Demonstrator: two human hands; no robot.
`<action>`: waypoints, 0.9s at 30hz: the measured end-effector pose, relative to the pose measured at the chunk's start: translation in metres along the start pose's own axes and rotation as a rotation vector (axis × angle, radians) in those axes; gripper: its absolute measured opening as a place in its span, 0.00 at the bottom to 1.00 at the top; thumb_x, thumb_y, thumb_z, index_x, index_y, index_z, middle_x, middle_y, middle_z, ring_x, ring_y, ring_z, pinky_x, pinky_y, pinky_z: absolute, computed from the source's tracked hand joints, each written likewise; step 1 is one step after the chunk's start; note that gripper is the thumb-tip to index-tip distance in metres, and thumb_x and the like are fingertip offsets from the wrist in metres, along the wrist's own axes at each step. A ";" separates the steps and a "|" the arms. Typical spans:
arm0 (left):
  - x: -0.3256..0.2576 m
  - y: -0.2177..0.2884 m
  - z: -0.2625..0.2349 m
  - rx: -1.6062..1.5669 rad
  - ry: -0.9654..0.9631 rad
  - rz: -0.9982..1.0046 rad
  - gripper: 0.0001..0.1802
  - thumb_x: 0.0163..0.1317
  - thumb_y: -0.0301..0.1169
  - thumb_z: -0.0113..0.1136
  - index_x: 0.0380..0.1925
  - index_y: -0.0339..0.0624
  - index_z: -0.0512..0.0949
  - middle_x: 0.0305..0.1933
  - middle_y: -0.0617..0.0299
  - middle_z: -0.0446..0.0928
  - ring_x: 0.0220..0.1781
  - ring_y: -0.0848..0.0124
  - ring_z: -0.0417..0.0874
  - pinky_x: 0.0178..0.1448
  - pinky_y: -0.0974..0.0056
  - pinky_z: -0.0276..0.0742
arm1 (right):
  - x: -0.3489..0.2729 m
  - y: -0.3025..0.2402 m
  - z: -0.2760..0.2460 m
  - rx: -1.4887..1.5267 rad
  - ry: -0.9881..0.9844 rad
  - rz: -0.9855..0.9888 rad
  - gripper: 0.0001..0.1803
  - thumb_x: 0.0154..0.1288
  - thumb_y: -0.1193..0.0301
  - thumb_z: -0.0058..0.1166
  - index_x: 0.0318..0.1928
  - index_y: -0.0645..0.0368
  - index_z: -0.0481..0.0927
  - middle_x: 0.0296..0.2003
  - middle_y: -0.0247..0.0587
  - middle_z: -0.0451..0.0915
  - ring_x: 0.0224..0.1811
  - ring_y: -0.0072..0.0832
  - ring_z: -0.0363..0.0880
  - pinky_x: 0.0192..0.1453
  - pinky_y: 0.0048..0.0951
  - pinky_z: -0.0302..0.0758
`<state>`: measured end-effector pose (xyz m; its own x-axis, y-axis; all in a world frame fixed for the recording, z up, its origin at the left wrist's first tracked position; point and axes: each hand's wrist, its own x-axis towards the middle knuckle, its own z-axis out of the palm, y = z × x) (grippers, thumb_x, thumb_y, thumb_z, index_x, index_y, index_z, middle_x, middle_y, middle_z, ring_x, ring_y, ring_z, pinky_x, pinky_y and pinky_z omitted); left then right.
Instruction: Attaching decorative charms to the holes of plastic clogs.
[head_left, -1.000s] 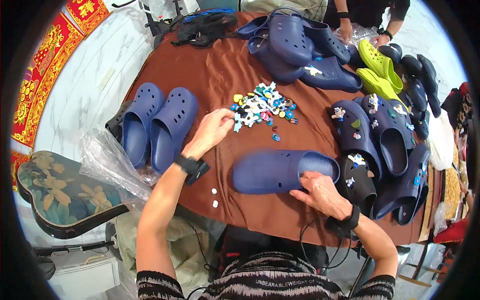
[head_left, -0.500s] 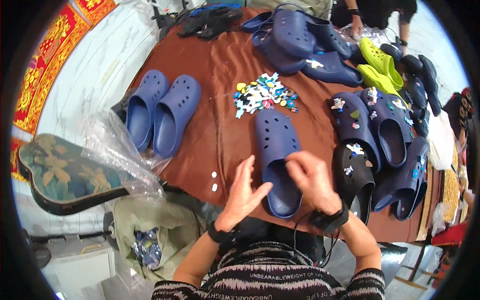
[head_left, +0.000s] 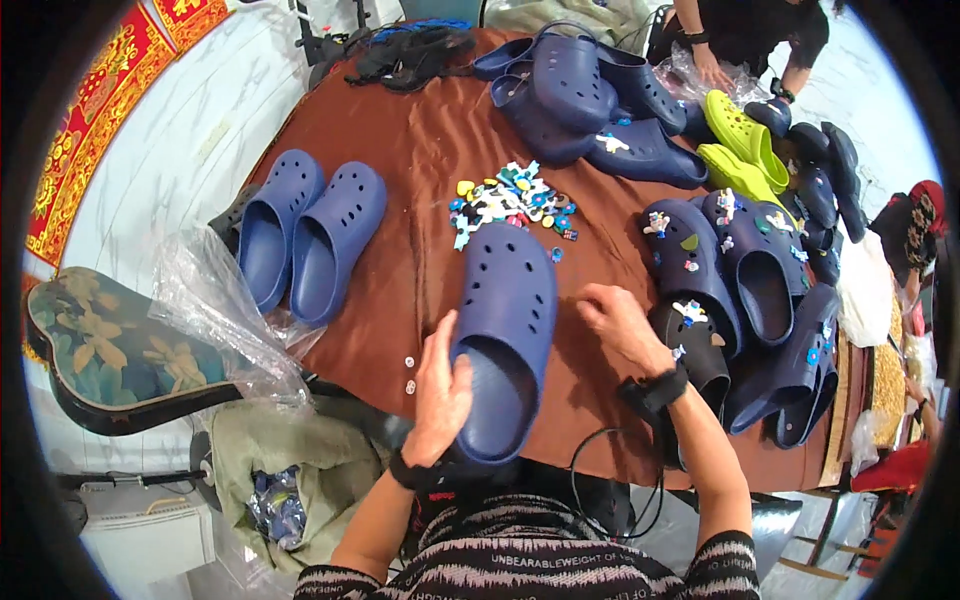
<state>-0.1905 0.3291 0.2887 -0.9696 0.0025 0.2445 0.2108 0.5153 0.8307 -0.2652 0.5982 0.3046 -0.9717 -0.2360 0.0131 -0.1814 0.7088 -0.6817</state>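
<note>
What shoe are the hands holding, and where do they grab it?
The left hand grips the blue clog at its heel-end side. The right hand rests beside its toe end; touching cannot be told.

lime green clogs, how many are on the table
2: one lime green clog lies at the table's far right, the other lime green clog just in front of it, beside the dark blue ones. More may be hidden under the pile.

clog (head_left: 505,330): navy blue | tablecloth (head_left: 400,150): rust brown | pair of clogs (head_left: 735,150): lime green | charms (head_left: 510,200): multicoloured | sleeves (head_left: 520,575): black-and-grey striped | chair seat (head_left: 110,350): dark green, floral
</note>
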 end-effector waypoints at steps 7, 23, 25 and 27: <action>0.000 0.007 -0.028 0.018 -0.035 -0.016 0.31 0.61 0.20 0.47 0.67 0.37 0.63 0.61 0.42 0.70 0.65 0.45 0.71 0.67 0.52 0.66 | 0.079 0.004 0.042 -0.131 -0.155 -0.116 0.13 0.62 0.71 0.49 0.43 0.61 0.82 0.41 0.60 0.81 0.47 0.54 0.79 0.53 0.50 0.75; 0.023 -0.016 0.017 0.019 -0.186 -0.062 0.30 0.59 0.22 0.48 0.65 0.39 0.63 0.63 0.42 0.69 0.63 0.44 0.72 0.64 0.50 0.69 | 0.168 -0.008 0.022 -0.160 0.072 -0.089 0.16 0.61 0.61 0.59 0.43 0.59 0.80 0.38 0.56 0.82 0.44 0.51 0.81 0.47 0.48 0.75; 0.023 -0.016 0.021 0.011 -0.156 -0.051 0.29 0.60 0.22 0.48 0.64 0.39 0.63 0.62 0.41 0.70 0.60 0.42 0.73 0.62 0.49 0.71 | 0.178 -0.009 0.027 -0.267 0.061 -0.095 0.20 0.58 0.58 0.61 0.43 0.60 0.77 0.39 0.55 0.82 0.45 0.50 0.81 0.48 0.48 0.75; 0.022 -0.016 0.023 0.016 -0.166 -0.069 0.28 0.60 0.22 0.48 0.64 0.39 0.64 0.60 0.42 0.71 0.58 0.41 0.74 0.59 0.47 0.71 | 0.183 -0.012 0.027 -0.355 0.045 -0.097 0.23 0.56 0.54 0.63 0.41 0.59 0.75 0.39 0.53 0.82 0.46 0.49 0.80 0.48 0.48 0.75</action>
<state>-0.2177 0.3412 0.2692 -0.9891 0.1072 0.1007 0.1427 0.5326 0.8342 -0.4364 0.5288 0.2952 -0.9515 -0.2900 0.1026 -0.3070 0.8729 -0.3793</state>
